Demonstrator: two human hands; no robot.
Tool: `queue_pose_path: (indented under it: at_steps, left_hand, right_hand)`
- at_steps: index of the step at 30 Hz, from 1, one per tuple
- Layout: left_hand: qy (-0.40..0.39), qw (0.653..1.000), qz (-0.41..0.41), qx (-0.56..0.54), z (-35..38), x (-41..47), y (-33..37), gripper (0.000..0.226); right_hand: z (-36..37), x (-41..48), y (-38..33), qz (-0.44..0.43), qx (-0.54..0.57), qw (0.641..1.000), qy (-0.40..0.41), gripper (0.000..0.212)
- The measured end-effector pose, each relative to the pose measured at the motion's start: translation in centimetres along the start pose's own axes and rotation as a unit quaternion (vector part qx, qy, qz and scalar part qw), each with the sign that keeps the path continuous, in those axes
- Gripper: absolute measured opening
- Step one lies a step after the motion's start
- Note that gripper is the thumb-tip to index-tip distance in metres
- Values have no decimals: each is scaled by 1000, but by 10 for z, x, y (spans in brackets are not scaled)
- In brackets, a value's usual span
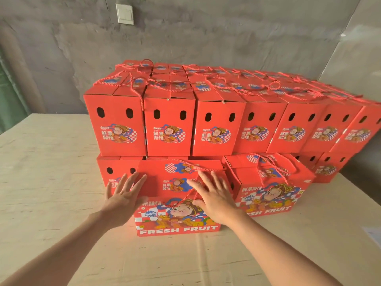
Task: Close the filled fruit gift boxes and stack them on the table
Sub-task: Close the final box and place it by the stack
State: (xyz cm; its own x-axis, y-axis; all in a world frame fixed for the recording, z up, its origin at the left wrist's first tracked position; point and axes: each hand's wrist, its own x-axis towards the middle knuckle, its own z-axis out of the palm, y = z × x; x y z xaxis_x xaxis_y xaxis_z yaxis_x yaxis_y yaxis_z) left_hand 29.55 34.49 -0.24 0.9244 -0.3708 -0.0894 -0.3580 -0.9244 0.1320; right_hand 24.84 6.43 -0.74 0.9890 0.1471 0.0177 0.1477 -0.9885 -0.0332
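A closed red fruit gift box (175, 221) printed "FRESH FRUIT" stands on the pale wooden table (51, 182), its rope handle lying across the top. My left hand (123, 195) lies flat with fingers spread at the box's left top edge. My right hand (214, 197) rests flat on the box's right top, over the rope. Neither hand grips anything. A second closed box (274, 193) stands just to the right, slightly turned. Behind both rises a two-layer stack of red boxes (216, 129).
The stack fills the middle and right of the table up to a grey concrete wall (185, 34) with a white switch (124, 14). The table's right edge (350, 182) drops off beside the stack. A white paper (374, 234) lies at far right.
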Motion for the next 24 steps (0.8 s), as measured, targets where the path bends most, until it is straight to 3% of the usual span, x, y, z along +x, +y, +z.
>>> queue_pose_path:
  at_steps: [3, 6, 9, 12, 17, 21, 24]
  left_hand:
    - [39, 998, 5, 41, 2, -7, 4, 77]
    - [80, 994, 42, 55, -1, -4, 15, 107]
    - [106, 987, 90, 81, -1, 7, 20, 102]
    - [94, 989, 68, 89, -1, 14, 22, 100]
    - [38, 995, 11, 93, -8, 5, 28, 135]
    - [49, 995, 27, 87, -11, 4, 41, 128]
    - [89, 996, 25, 20, -10, 13, 52, 122]
  right_hand:
    - [5, -2, -2, -3, -26, 999, 28, 61]
    - [4, -1, -1, -15, -34, 998, 40, 61]
    - [7, 1, 2, -21, -26, 998, 43, 61]
    - [7, 6, 4, -25, -25, 999, 41, 61]
    - [-2, 0, 3, -17, -8, 1000, 16, 61]
    - [-6, -5, 2, 8, 77, 997, 24, 64]
    - [-8, -11, 4, 11, 47, 998, 35, 59]
